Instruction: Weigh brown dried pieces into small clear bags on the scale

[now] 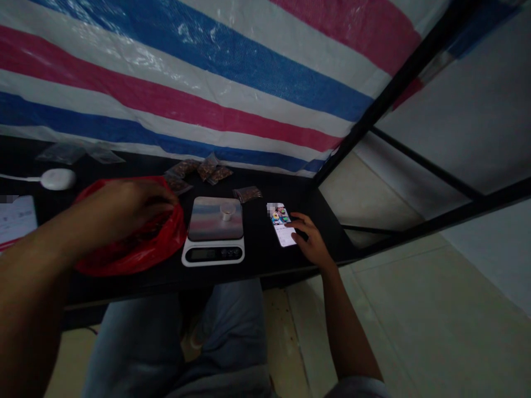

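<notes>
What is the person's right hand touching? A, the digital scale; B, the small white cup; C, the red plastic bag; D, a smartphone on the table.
D. The fingers of the right hand rest on the smartphone, while the left hand is at the red plastic bag.

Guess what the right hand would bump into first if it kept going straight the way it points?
The right hand would meet the smartphone first. Its fingertips sit right at the lit screen, though I can't quite tell whether they touch it.
</notes>
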Demonstrator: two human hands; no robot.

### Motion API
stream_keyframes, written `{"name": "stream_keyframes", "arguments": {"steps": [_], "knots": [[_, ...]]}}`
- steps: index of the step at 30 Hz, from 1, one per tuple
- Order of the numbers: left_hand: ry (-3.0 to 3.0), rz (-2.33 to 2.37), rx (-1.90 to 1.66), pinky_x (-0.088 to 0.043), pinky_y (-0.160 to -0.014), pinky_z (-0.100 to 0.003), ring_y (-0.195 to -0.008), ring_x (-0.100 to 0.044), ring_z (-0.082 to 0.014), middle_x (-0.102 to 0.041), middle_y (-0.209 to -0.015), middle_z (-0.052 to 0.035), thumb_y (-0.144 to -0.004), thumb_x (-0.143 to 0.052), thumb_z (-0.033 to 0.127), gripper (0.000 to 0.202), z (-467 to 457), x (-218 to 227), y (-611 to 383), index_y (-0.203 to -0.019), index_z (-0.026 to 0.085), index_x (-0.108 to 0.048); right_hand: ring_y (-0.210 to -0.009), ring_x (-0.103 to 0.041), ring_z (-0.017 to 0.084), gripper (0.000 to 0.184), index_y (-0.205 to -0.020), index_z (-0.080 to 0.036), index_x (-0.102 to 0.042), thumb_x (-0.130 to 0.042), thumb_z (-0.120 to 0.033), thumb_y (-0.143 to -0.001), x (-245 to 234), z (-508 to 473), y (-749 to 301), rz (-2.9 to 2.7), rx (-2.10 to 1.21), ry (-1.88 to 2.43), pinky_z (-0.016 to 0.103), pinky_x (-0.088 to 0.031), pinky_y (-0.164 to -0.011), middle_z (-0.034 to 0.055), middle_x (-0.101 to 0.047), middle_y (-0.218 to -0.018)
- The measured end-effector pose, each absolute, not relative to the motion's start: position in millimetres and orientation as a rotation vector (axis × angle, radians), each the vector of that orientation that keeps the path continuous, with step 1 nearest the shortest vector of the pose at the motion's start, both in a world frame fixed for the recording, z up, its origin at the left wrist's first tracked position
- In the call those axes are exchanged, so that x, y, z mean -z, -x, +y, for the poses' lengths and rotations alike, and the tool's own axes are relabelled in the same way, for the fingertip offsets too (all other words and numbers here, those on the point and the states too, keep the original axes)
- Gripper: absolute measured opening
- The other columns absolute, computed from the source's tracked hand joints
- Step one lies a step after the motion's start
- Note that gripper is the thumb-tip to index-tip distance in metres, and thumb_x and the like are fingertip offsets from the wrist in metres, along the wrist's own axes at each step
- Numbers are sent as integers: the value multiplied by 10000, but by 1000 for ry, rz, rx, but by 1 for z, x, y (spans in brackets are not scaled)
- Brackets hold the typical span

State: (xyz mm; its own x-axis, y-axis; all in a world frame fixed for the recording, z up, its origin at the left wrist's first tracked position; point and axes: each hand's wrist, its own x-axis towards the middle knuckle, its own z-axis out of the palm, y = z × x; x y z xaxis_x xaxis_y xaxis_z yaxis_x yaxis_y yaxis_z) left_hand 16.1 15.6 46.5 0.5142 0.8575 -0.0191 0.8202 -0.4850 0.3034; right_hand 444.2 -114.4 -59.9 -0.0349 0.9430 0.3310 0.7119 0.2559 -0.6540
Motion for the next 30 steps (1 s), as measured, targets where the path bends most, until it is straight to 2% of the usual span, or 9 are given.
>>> {"name": "stream_keyframes", "arguments": {"steps": [4, 8, 12, 15, 17, 20, 25, 27, 30], "knots": [[-2559, 1096, -354, -505, -975, -333, -1025, -703, -238, -765, -1186, -90, -960, -472, 282, 366, 20, -51, -50, -1153, 170, -763, -1313, -543, 330, 349, -1227, -255, -693, -607, -375, -910, 59, -114, -449, -1741, -452, 1510, 491, -493, -977, 129, -570, -1440], [-2633, 909, -243, -518, -930, -327, -1036, -725, -248, -787, -1129, -99, -940, -514, 214, 318, 31, -48, -88, -1094, 175, -790, -1314, -552, 329, 363, -1218, -235, -677, -630, -326, -870, 61, -113, -451, -1726, -480, 1497, 451, -497, -928, 143, -588, -1419], [-2692, 863, -185, -518, -934, -356, -1078, -731, -274, -787, -1151, -107, -931, -520, 167, 319, 38, -41, -109, -1100, 179, -790, -1174, -656, 301, 433, -1262, -233, -640, -623, -254, -830, 64, -112, -452, -1631, -559, 1457, 432, -499, -893, 142, -582, -1428], [-2723, 801, -166, -526, -904, -369, -989, -747, -277, -801, -1057, -120, -916, -522, 156, 299, 41, -37, -113, -1029, 170, -799, -1127, -681, 292, 467, -1270, -238, -630, -636, -228, -803, 65, -112, -453, -1574, -588, 1444, 422, -504, -875, 134, -601, -1407], [-2699, 811, -176, -531, -901, -376, -950, -746, -279, -803, -1020, -125, -891, -541, 151, 287, 42, -37, -114, -1013, 168, -799, -1124, -681, 293, 452, -1248, -240, -642, -648, -233, -797, 65, -112, -453, -1562, -587, 1453, 422, -506, -873, 130, -610, -1402], [-2629, 811, -221, -535, -915, -373, -986, -739, -282, -805, -1060, -115, -842, -574, 121, 332, 41, -40, -116, -1086, 177, -792, -1155, -661, 295, 401, -1203, -238, -671, -652, -252, -803, 64, -113, -453, -1566, -570, 1452, 418, -506, -867, 126, -621, -1391], [-2517, 743, -246, -541, -824, -291, -950, -748, -228, -813, -1035, -73, -783, -512, -1, 470, 37, -48, -117, -1120, 179, -785, -1213, -618, 293, 283, -1103, -239, -709, -652, -282, -830, 65, -113, -452, -1557, -513, 1459, 402, -519, -855, 116, -642, -1335], [-2513, 723, -305, -532, -835, -271, -967, -739, -211, -804, -1086, -57, -818, -526, 32, 441, 34, -53, -109, -1145, 190, -776, -1145, -648, 279, 257, -1086, -243, -705, -647, -300, -842, 66, -113, -452, -1519, -493, 1470, 405, -536, -840, 114, -644, -1323], [-2532, 852, -367, -514, -859, -256, -967, -726, -197, -796, -1096, -38, -912, -544, 166, 297, 28, -61, -80, -1085, 206, -783, -1014, -685, 255, 236, -1080, -241, -693, -631, -336, -873, 66, -114, -450, -1449, -436, 1503, 424, -553, -845, 114, -666, -1266]]}}
